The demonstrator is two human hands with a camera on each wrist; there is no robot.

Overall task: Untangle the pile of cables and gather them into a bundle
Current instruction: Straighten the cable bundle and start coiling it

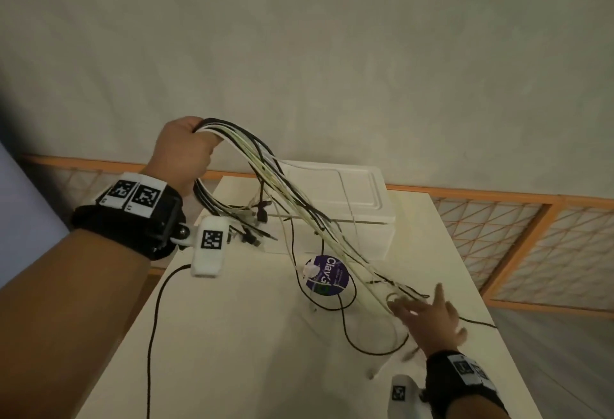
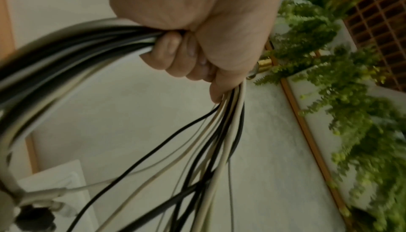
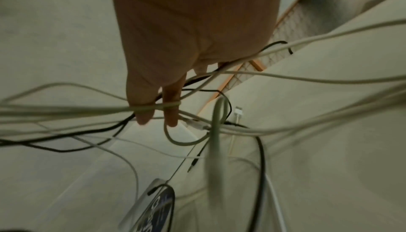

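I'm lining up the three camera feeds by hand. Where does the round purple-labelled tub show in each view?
Head: the purple-labelled tub stands mid-table, just below centre, cables crossing it.
Left wrist: not in it.
Right wrist: bottom edge, left of centre, partly cut off.
Shared landmark: the white box, at lower left in the left wrist view.

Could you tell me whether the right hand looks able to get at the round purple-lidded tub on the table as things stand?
Probably yes: the right hand is open, and the tub sits nearby on the table, though loose cables cross it.
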